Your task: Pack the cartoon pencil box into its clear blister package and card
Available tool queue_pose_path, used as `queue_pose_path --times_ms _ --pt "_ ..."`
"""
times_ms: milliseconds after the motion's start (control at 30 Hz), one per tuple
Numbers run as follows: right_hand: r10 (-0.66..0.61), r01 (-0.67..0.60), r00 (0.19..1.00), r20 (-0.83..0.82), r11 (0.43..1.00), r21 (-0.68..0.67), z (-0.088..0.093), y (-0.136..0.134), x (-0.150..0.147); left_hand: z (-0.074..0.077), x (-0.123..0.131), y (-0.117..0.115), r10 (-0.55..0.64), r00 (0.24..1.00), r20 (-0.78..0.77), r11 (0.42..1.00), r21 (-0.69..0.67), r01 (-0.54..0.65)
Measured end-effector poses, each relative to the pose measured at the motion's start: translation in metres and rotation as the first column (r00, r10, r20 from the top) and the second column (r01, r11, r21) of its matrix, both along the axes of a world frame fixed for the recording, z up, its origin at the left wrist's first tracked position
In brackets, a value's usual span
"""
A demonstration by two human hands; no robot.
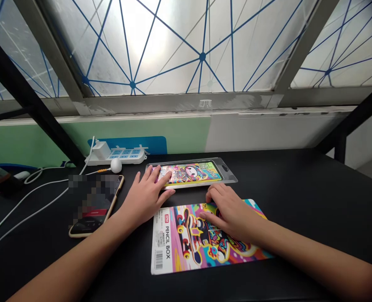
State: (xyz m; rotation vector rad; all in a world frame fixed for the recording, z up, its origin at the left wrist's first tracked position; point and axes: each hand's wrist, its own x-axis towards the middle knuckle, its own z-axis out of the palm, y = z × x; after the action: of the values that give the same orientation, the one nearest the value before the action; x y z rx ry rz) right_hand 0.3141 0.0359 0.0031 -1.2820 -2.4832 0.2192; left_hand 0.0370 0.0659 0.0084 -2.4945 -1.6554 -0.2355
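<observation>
A clear plastic package with a colourful pencil box (195, 172) inside lies flat on the black table. My left hand (149, 191) rests on its left end with the fingers spread. Nearer to me lies a bright printed card (201, 239) marked "PENCIL BOX", with a skateboard picture and a barcode. My right hand (226, 209) lies over the card's upper right part, its fingers a little bent and thumb apart, holding nothing. That hand and forearm cover part of the card.
A phone (119, 191) in a pale case lies left of my left hand. Behind it are a white power strip (126, 156) and a round white plug (116, 165) with cables. A dark object (0, 180) sits far left. Black frame bars (37, 105) rise at both sides before the window.
</observation>
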Motion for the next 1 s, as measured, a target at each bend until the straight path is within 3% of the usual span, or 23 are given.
queue_pose_path --times_ms 133,267,400,500,567,733,867,1000 --pt "-0.056 0.054 0.996 -0.062 0.998 -0.032 0.009 -0.002 0.008 0.004 -0.004 0.002 0.002 0.997 0.082 0.996 -0.093 0.006" --pt "-0.124 0.119 0.986 -0.112 0.991 -0.054 0.030 0.011 0.038 0.010 -0.007 -0.001 0.004 0.989 0.148 0.989 -0.144 0.017" --pt "-0.249 0.233 0.968 -0.041 0.945 -0.228 0.040 0.047 0.084 0.011 -0.004 -0.006 -0.026 0.989 0.148 0.996 -0.076 0.038" --pt "-0.267 0.280 0.960 0.087 0.889 -0.362 0.037 0.070 0.114 0.006 -0.001 -0.009 -0.082 0.991 0.108 0.997 0.003 0.083" --pt "-0.283 0.291 0.956 0.078 0.874 -0.388 0.033 0.077 0.123 0.003 0.000 -0.010 -0.109 0.991 0.078 0.994 0.014 0.108" --pt "-0.310 0.273 0.946 -0.092 0.917 -0.291 0.026 0.072 0.102 0.004 -0.002 -0.009 -0.144 0.987 0.068 0.990 0.022 0.143" --pt "-0.283 0.243 0.955 -0.091 0.920 -0.307 0.022 0.064 0.078 0.008 -0.003 -0.010 -0.194 0.971 0.139 0.981 0.047 0.190" --pt "-0.249 0.208 0.965 -0.078 0.913 -0.350 0.024 0.066 0.085 0.008 -0.003 -0.010 -0.194 0.965 0.177 0.981 0.027 0.192"
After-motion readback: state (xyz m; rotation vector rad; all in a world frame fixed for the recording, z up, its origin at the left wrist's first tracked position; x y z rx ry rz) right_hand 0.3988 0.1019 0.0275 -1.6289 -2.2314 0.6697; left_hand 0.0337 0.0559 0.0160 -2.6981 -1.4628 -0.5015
